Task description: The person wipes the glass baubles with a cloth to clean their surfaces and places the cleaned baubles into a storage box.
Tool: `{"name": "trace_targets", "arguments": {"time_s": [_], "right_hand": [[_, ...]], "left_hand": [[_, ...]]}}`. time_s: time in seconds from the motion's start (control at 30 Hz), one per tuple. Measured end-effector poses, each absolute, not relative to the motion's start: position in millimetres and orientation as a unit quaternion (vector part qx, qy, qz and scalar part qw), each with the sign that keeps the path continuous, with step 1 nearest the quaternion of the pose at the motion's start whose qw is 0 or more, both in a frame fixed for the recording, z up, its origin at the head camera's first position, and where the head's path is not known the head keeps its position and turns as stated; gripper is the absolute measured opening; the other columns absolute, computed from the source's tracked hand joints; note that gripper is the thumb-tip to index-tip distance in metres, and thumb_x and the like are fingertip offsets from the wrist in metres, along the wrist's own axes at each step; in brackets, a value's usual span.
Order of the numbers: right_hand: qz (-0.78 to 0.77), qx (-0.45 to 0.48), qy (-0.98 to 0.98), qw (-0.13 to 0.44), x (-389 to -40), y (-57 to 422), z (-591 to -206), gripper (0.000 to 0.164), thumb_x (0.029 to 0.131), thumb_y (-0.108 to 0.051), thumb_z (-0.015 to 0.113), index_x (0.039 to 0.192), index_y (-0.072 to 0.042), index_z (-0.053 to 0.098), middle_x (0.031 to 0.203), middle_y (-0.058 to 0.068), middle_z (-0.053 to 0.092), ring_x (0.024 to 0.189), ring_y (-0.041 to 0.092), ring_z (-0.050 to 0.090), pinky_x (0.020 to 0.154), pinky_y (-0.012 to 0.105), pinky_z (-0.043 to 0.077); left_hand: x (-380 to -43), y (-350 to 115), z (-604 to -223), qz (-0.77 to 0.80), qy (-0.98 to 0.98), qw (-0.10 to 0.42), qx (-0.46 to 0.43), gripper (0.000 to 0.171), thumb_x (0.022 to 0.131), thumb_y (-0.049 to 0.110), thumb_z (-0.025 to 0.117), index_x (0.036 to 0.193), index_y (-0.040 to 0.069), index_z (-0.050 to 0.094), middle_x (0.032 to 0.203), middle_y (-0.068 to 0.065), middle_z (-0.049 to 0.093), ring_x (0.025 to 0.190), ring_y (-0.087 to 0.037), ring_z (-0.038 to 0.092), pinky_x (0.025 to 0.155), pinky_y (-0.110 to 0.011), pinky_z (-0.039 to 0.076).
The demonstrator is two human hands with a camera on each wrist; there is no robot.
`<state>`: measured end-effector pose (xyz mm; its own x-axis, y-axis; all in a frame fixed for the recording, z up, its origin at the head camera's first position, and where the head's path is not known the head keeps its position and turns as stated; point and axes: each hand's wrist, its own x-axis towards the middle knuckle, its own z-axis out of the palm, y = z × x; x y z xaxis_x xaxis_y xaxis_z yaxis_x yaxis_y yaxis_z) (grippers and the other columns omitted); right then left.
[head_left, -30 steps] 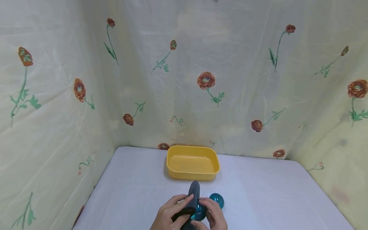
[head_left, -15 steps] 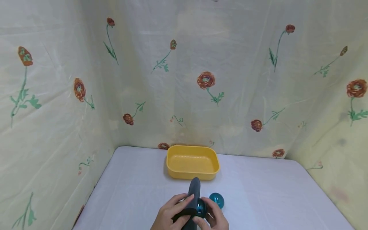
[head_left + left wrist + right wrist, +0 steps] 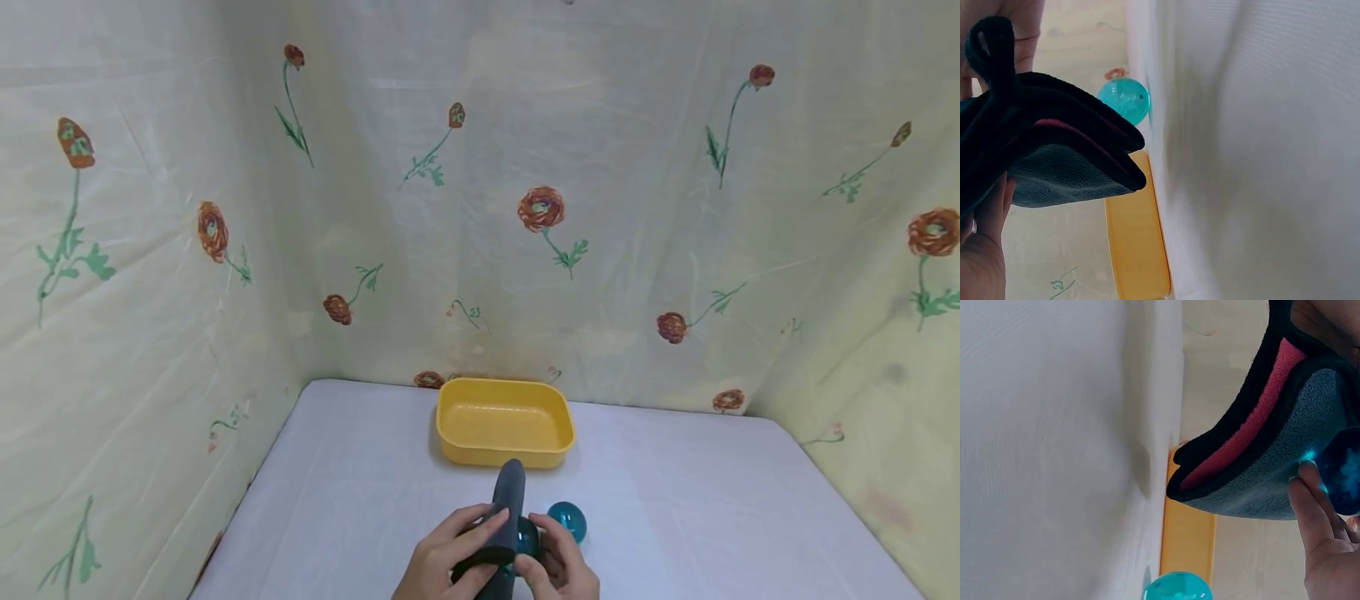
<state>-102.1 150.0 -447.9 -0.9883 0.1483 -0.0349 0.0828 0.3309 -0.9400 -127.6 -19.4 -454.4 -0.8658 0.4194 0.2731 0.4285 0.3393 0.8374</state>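
A folded dark grey cloth with black edging is gripped by my left hand. Between its layers a pink-red side shows in the right wrist view, and a black loop sticks out in the left wrist view. My right hand holds a clear teal ball, pressed to the right face of the cloth with fingers and thumb around it. Part of that ball is hidden behind fingers and cloth. Just beyond the right hand, a second teal ball lies on the table.
Behind the hands stands a yellow rectangular tub, with nothing seen inside it. The white-covered table reaches back to a pale flower-printed curtain, which also hangs along both sides.
The cloth has risen slightly and its top leans a little farther toward the tub. My right hand and its ball have shifted slightly up and right. The second ball stays put.
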Motion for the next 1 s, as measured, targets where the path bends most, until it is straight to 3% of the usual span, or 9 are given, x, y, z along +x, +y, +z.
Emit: {"name": "trace_targets", "arguments": {"time_s": [0.23,0.63,1.0], "right_hand": [[0.559,-0.070,-0.826,0.027,-102.9,151.5,-448.6,0.057,0.088,-0.048,0.054,0.132,-0.015,0.042,0.105,0.013,0.066,0.084,0.011,0.065,0.073,0.025,0.057],[0.570,-0.059,-0.819,0.016,-102.2,153.5,-450.7,0.056,0.090,-0.047,0.050,0.132,-0.011,0.041,0.102,0.016,0.066,0.085,0.015,0.068,0.074,0.027,0.058],[0.561,-0.057,-0.826,0.009,-102.5,154.9,-450.9,0.062,0.086,-0.051,0.054,0.133,-0.013,0.041,0.114,0.017,0.063,0.092,0.018,0.066,0.076,0.028,0.057]], "left_hand": [[-126.1,-18.7,-453.8,-0.502,-0.822,0.017,-0.268,0.048,0.090,0.022,0.057,0.133,0.040,0.044,0.131,0.006,0.051,0.102,-0.004,0.056,0.088,-0.017,0.051],[-127.7,-20.1,-459.6,-0.485,-0.819,0.061,-0.302,0.047,0.091,0.024,0.056,0.134,0.037,0.045,0.132,0.004,0.051,0.098,-0.003,0.056,0.084,-0.019,0.054],[-127.6,-19.1,-457.4,-0.491,-0.824,0.035,-0.279,0.046,0.090,0.026,0.056,0.133,0.040,0.045,0.130,0.005,0.052,0.101,-0.004,0.057,0.086,-0.020,0.053]]}}
